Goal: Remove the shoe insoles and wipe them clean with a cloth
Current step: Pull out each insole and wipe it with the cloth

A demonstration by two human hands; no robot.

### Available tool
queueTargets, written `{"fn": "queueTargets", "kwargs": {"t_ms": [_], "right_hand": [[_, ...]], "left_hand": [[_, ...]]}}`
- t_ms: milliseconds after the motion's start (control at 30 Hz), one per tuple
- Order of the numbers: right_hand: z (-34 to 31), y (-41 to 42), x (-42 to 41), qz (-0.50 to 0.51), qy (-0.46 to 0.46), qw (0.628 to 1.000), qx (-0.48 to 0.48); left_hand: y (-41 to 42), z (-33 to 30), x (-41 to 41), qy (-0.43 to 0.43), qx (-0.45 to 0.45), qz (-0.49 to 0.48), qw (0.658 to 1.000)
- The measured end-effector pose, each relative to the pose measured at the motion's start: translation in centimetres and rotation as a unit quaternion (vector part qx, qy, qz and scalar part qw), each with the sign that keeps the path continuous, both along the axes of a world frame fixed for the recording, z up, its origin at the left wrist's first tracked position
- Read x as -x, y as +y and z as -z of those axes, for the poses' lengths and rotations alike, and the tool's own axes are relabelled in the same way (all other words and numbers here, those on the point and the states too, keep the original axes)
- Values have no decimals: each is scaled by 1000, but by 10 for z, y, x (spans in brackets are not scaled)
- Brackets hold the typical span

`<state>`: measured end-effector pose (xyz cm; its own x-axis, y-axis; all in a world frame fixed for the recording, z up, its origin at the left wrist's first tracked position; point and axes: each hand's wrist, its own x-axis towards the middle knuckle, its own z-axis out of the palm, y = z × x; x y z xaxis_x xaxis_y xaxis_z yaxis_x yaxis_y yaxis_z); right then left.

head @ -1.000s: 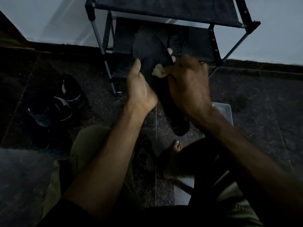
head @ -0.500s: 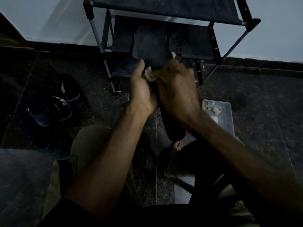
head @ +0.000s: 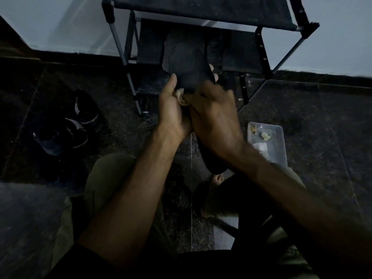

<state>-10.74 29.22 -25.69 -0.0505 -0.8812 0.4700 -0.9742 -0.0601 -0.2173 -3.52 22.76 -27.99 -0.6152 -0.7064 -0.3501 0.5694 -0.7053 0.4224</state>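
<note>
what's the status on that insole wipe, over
Left hand holds insole. Right hand presses cloth on it. Nothing in the way.

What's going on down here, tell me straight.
A person sitting on the floor is cleaning a black insole. The left hand holds it up in front of a shoe rack, fingers behind it. The right hand presses a small pale cloth against its face. A pair of dark shoes sits on the floor to the left, and a clear plastic tray with a few scraps lies to the right.
</note>
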Motion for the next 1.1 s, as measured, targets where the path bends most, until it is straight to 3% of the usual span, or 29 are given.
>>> {"fn": "queueTargets", "kwargs": {"t_ms": [100, 300, 533, 700, 800, 933, 1033, 1100], "right_hand": [[-4, -3, 8, -15, 13, 1000, -5], [-17, -26, 44, 97, 13, 995, 3], [-3, 10, 1, -18, 19, 1000, -10], [-18, -25, 36, 79, 12, 997, 23], [-23, -30, 52, 88, -160, 983, 23], [-25, -7, 58, 85, -506, 858, 31], [-19, 14, 56, 93, -603, 792, -1], [-18, 22, 51, 66, -616, 784, -19]], "left_hand": [[1, -3, 0, 3, -2, 9, 1000], [6, -12, 7, -19, 19, -1, 1000], [-2, -2, -2, 3, 13, -21, 1000], [5, -11, 5, 3, 10, -14, 1000], [3, -15, 4, 5, 15, -28, 999], [-9, -13, -5, 34, 16, -46, 998], [-10, -14, -7, 40, 31, -43, 998], [-11, -15, -7, 47, 35, -43, 997]]}}
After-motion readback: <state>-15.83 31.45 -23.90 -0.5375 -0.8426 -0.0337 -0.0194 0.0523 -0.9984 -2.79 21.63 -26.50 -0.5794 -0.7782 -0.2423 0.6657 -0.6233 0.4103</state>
